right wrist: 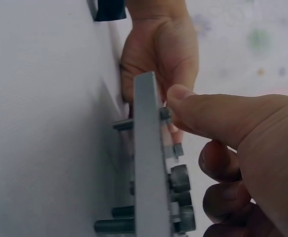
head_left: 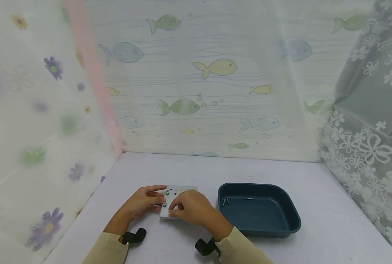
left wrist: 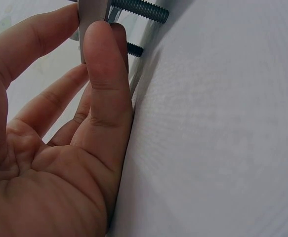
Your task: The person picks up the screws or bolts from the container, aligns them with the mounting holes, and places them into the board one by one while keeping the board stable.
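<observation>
Over on the left, a flowered curtain (head_left: 47,146) is hanging beside the white table (head_left: 324,212). Here the left hand (head_left: 144,201), fingers partly bent, is gripping the left edge of a metal plate (head_left: 172,198), which is sitting left of centre. Bolts are standing in it, threads poking out underneath! From the right, the right hand (head_left: 194,207) is pinching a bolt head (right wrist: 165,114), thumb and fingers nearly closed. Further right, a blue tray (head_left: 265,218) is holding loose bolts (head_left: 248,198).
</observation>
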A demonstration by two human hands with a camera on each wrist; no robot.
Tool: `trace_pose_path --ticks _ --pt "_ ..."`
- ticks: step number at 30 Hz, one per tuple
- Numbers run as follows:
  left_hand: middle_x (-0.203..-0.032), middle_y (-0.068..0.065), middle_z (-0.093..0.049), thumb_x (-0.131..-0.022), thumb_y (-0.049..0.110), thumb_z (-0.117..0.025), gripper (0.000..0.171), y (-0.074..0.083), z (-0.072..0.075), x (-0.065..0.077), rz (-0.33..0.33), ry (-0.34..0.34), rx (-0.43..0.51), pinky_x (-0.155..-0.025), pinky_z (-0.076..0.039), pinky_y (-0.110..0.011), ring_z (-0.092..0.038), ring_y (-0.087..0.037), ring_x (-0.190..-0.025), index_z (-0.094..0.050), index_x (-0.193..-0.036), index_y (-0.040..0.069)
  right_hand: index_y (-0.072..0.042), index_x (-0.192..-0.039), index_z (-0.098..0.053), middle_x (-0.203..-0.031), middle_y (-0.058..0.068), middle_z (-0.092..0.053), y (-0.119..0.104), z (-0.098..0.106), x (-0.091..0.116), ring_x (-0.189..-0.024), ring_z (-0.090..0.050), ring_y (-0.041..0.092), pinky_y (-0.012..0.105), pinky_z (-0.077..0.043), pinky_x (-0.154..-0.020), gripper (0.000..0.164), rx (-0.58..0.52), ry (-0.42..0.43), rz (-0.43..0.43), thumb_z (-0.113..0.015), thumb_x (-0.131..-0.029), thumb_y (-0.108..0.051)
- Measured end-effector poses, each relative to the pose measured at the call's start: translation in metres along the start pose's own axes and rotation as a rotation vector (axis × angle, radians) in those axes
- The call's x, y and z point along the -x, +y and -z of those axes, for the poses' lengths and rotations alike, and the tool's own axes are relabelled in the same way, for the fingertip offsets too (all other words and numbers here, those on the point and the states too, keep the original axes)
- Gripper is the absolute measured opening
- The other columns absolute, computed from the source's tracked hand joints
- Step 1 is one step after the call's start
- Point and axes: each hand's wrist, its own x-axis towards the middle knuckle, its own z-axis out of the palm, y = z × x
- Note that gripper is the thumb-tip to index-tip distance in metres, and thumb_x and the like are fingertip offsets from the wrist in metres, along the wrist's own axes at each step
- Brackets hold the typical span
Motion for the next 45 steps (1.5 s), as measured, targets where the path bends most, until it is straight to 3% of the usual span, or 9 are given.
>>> trace_pose_path --ticks 10,18,26,34,37,39,45 --pt "-0.117 -0.012 -0.071 -0.086 0.016 -0.085 0.071 0.001 -0.001 0.001 0.01 0.032 -0.024 -0.075 -0.063 -0.034 -0.07 -0.022 -0.093 -0.055 -0.15 0.008 -0.028 -0.109 -0.082 -0.074 -0.019 -0.061 0.007 0.038 0.008 -0.067 -0.052 0.003 0.021 -0.044 -0.057 0.019 -0.074 -0.013 0.005 -0.078 -0.093 -0.037" --pt "-0.117 -0.012 -0.071 -0.085 0.015 -0.085 0.072 0.0 0.0 0.002 0.012 0.053 -0.035 -0.074 -0.063 -0.035 -0.07 -0.023 -0.093 -0.055 -0.15 0.009 -0.027 -0.11 -0.082 -0.082 -0.019 -0.064 0.041 0.062 0.027 -0.073 -0.054 0.007 0.023 -0.046 -0.057 0.018 -0.14 0.02 0.0 -0.077 -0.094 -0.033" --pt "-0.118 -0.012 -0.071 -0.086 0.016 -0.085 0.072 0.001 -0.001 0.002 0.01 0.05 -0.043 -0.075 -0.063 -0.035 -0.07 -0.023 -0.094 -0.054 -0.15 0.01 -0.034 -0.104 -0.082 -0.082 -0.017 -0.065 0.073 0.084 0.048 -0.07 -0.058 0.01 0.026 -0.052 -0.059 0.011 -0.181 0.024 -0.074 -0.079 -0.093 -0.031" --pt "-0.119 -0.013 -0.07 -0.086 0.016 -0.085 0.071 0.001 -0.001 0.001 0.016 0.038 -0.035 -0.076 -0.063 -0.035 -0.07 -0.023 -0.095 -0.055 -0.15 0.01 -0.028 -0.108 -0.082 -0.104 -0.016 -0.075 0.106 0.098 0.065 -0.098 -0.067 0.007 0.028 -0.057 -0.081 0.014 -0.174 -0.025 -0.096 -0.076 -0.096 -0.031" --pt "-0.12 -0.013 -0.07 -0.086 0.016 -0.085 0.071 0.001 -0.001 0.001 0.022 0.044 -0.04 -0.076 -0.063 -0.035 -0.07 -0.023 -0.095 -0.055 -0.15 0.011 -0.025 -0.108 -0.083 -0.104 -0.015 -0.076 0.117 0.101 0.068 -0.101 -0.066 0.008 0.028 -0.057 -0.082 0.015 -0.156 -0.044 -0.096 -0.075 -0.096 -0.029" --pt "-0.12 -0.013 -0.07 -0.086 0.016 -0.085 0.071 0.001 -0.001 0.001 0.029 0.047 -0.038 -0.076 -0.063 -0.034 -0.07 -0.023 -0.095 -0.055 -0.15 0.011 -0.025 -0.108 -0.083 -0.099 -0.015 -0.077 0.123 0.102 0.068 -0.095 -0.066 0.007 0.028 -0.056 -0.079 0.015 -0.146 -0.061 -0.116 -0.076 -0.095 -0.029" --pt "-0.119 -0.013 -0.071 -0.086 0.015 -0.085 0.071 0.0 -0.002 0.0 0.029 0.036 -0.02 -0.076 -0.063 -0.034 -0.07 -0.023 -0.095 -0.055 -0.15 0.01 -0.018 -0.113 -0.081 -0.079 -0.001 -0.076 0.135 0.103 0.071 -0.052 -0.062 0.015 0.032 -0.057 -0.059 0.021 -0.197 -0.158 -0.198 -0.079 -0.093 -0.023"
